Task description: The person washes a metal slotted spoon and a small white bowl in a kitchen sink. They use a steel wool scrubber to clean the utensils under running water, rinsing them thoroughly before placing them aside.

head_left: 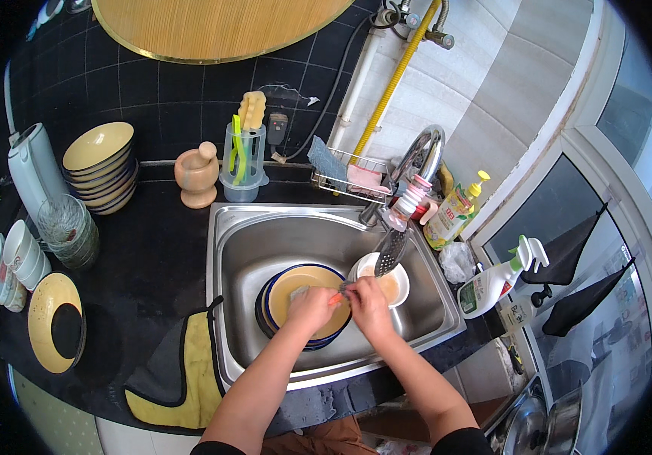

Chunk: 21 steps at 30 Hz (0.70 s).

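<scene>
My left hand (312, 307) is closed around the orange handle end of a slotted spoon, with a bit of something pale showing at its fingers. On the spoon's neck, my right hand (369, 305) is closed too. The dark perforated head of the slotted spoon (392, 252) points up and right, just below the faucet. Under my hands, cream plates with blue rims (307, 274) lie stacked in the steel sink (246, 235). A white bowl (398, 290) with cloudy liquid stands right of the plates, partly behind the spoon and my right hand.
Left on the dark counter are stacked cream bowls (98, 148), glass bowls (72, 243), a yellow-black cloth (189, 371) and a tilted bowl (42, 318). A wooden mortar (195, 182) and utensil holder (242, 171) stand behind. The faucet (432, 140) and spray bottle (489, 288) are right.
</scene>
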### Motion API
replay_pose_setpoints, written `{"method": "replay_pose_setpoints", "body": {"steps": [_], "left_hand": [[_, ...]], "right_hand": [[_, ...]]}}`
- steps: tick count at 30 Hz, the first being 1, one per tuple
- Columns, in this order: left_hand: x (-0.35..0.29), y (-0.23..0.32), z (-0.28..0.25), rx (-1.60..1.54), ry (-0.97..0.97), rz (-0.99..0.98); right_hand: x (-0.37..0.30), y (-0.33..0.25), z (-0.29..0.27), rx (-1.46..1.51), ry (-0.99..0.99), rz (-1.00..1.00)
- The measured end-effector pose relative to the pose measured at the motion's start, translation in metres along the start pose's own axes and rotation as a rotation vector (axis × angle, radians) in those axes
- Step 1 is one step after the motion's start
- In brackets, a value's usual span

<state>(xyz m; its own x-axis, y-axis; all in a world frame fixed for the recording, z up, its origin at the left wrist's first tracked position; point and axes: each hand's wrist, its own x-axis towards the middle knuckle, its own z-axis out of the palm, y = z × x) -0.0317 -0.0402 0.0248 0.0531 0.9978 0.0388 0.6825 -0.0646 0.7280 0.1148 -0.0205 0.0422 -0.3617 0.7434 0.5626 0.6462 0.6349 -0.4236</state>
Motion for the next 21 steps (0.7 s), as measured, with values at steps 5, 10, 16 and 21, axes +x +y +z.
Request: {"method": "replay_pose_setpoints", "body": {"steps": [5,10,16,21], "left_hand": [[0.0,0.007,-0.005,-0.004,-0.062,-0.019],[-0.005,0.009,-0.005,-0.058,-0.016,-0.022],[-0.002,0.006,-0.008,-0.031,-0.043,-0.023],[-0.002,0.002,-0.004,-0.02,-0.058,-0.002]], "right_hand": [[-0.002,0.007,-0.004,-0.057,0.049,-0.015],[-0.002,0.01,-0.007,-0.097,0.062,-0.043],[-0.008,-0.003,-0.001,-0.069,0.016,-0.038],[-0.004,0.006,-0.007,-0.095,0.049,-0.042]]}}
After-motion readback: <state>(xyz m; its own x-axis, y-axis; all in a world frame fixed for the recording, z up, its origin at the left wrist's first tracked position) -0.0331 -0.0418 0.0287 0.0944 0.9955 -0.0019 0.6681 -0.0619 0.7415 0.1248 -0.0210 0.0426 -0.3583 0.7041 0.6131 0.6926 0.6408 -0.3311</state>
